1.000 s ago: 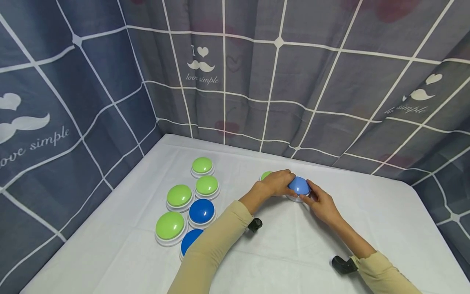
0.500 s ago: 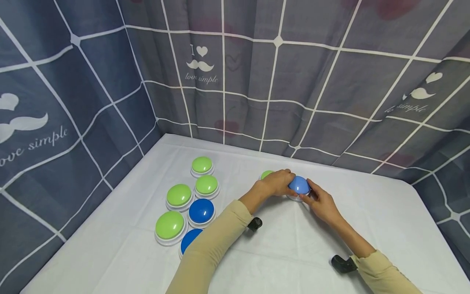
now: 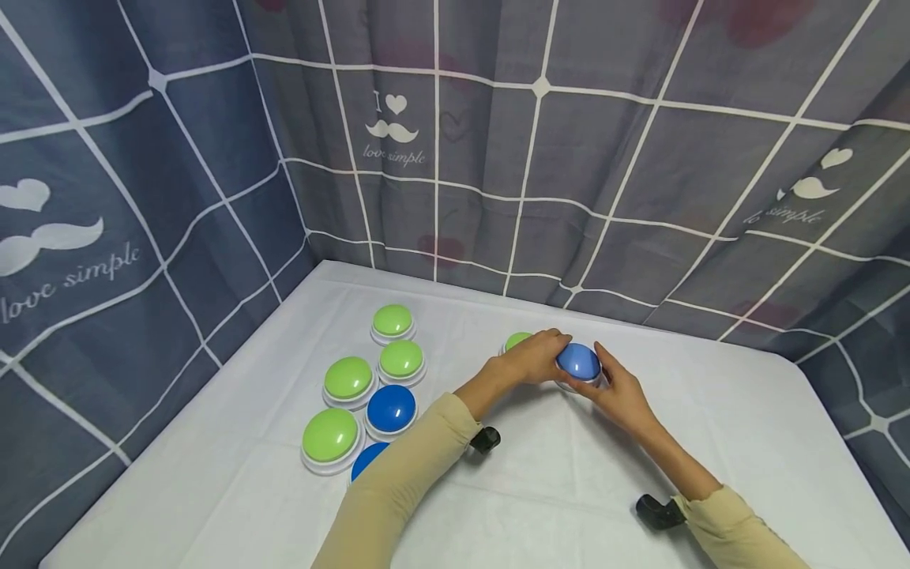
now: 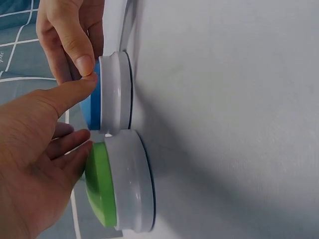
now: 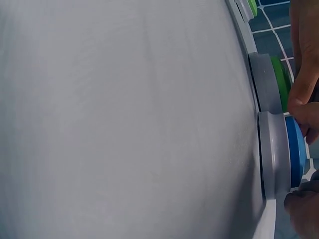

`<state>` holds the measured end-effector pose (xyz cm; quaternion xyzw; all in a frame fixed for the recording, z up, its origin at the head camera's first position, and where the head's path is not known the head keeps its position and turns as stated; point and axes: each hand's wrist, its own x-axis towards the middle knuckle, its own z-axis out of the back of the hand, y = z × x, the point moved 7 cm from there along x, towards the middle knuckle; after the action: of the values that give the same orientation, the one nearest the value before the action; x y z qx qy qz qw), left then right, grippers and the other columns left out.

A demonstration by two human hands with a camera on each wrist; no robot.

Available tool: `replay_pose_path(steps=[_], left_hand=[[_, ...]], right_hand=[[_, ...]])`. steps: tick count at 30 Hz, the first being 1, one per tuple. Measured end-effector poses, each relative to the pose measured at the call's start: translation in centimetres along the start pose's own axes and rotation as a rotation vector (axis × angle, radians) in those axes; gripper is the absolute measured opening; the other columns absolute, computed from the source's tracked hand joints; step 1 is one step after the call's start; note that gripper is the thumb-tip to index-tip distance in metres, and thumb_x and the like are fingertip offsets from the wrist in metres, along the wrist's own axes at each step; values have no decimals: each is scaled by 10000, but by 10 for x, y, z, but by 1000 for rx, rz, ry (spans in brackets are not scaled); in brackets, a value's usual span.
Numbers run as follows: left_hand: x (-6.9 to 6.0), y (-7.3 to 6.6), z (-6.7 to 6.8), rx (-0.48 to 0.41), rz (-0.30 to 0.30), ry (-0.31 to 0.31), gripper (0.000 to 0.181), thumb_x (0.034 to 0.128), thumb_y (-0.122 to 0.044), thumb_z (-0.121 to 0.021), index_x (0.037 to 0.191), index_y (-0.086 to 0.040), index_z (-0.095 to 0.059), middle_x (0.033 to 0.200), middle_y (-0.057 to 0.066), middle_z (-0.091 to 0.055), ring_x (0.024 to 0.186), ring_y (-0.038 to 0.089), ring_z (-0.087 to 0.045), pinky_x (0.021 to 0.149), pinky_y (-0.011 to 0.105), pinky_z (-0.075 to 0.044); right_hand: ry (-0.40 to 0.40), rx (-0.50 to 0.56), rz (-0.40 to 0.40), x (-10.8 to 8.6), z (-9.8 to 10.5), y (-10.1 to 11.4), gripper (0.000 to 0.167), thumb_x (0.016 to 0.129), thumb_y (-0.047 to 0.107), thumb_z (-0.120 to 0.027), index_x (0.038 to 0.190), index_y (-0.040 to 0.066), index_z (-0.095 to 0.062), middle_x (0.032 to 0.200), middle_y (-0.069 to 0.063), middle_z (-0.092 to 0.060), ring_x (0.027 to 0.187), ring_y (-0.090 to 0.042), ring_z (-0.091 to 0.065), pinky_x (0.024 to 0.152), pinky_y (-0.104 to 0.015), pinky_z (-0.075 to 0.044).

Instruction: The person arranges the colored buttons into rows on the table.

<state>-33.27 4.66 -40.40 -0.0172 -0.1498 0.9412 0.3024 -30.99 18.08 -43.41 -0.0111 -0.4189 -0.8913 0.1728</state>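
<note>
A blue domed push button (image 3: 578,362) on a white round base stands on the table between both hands. The left hand (image 3: 535,359) grips its left side, the thumb on the dome's near edge. From the right, the right hand (image 3: 620,395) holds it, fingers at the far side and thumb along the near edge. The left wrist view shows the two thumb tips meeting at the blue dome (image 4: 90,112). Close beside it stands a green domed button (image 4: 102,184), partly behind the left hand in the head view; the left fingers lie near its dome.
Several more domed buttons stand in a cluster at the left, among them a green one (image 3: 330,435) and a blue one (image 3: 391,408). The left sleeve (image 3: 405,474) partly covers another blue button. A checked curtain (image 3: 483,158) borders the white table (image 3: 554,506).
The right thumb has slid left along the button's near edge to the left thumb. The left forearm has drawn slightly left, and the head view has shifted a little.
</note>
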Motion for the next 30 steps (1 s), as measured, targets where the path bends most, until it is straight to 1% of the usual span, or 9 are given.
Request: replay_pose_path(steps=[5,10,14,18,23,27,30], left_hand=[[-9,4,5,-75,9,-8,764,859,-375,-786,1445,-3,-467,1400,111,-534,1283,203,-502,1059,248,-377],[-20,9,14,-127,28,-29,746,861,-331,-793,1455,-21,-464,1401,102,-538,1294,209,-497,1063,252,-376],[-28,9,25,-161,24,-50,730,871,-292,-787,1463,-25,-453,1378,99,-556,1286,218,-500,1073,262,-366],[-37,10,37,-169,15,-72,729,875,-285,-784,1464,-20,-446,1374,98,-558,1288,218,-497,1078,275,-364],[-57,15,49,-164,17,-76,716,868,-261,-793,1456,-21,-460,1365,103,-562,1268,214,-515,1061,286,-390],[-76,20,52,-200,38,-74,690,870,-238,-790,1439,-5,-477,1354,109,-567,1251,228,-526,1047,314,-410],[-93,25,55,-228,61,-81,687,870,-244,-791,1433,-3,-482,1353,113,-566,1252,240,-526,1045,344,-420]], right_hand=[[-38,-31,27,0,-1,5,934,841,236,-805,1515,-90,-247,1525,-339,-273,1356,-527,-322,1073,-593,-325],[-46,-40,39,3,-2,13,972,819,251,-824,1532,-57,-239,1535,-328,-263,1380,-519,-287,1074,-638,-293],[-54,-17,50,5,-1,22,957,828,245,-821,1542,-30,-245,1545,-300,-275,1368,-499,-331,1073,-605,-321],[-41,29,58,6,-3,35,940,844,264,-811,1559,28,-250,1559,-252,-290,1353,-465,-382,1064,-562,-358],[14,96,67,5,-15,54,932,848,279,-808,1571,80,-254,1587,-195,-266,1379,-446,-354,1095,-528,-331],[18,91,100,3,-19,68,906,843,257,-811,1559,74,-288,1571,-190,-305,1383,-432,-353,1086,-545,-343],[8,94,136,2,-22,74,875,839,208,-815,1544,55,-320,1541,-204,-356,1375,-426,-369,1074,-552,-357]])
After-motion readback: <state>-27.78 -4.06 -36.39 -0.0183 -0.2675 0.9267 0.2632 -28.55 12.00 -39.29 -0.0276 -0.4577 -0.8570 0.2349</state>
